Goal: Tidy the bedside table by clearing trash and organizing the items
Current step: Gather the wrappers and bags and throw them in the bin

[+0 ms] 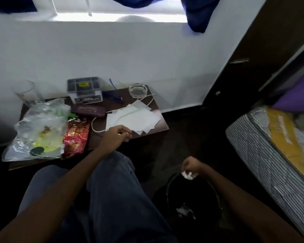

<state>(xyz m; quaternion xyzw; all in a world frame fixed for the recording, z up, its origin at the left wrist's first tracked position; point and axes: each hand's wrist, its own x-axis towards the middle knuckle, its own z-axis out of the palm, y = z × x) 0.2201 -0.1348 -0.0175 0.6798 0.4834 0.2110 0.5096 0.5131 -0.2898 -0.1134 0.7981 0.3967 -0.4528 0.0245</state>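
While cluttered, bedside table (102, 137), white wall (112, 53)

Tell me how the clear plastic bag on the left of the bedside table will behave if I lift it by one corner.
The clear plastic bag looks thin and crumpled, so it will probably sag and fold rather than hold shape. Loose contents show through it, so they may slide or spill out. It overhangs the bedside table edge, so a push could probably tip it off.
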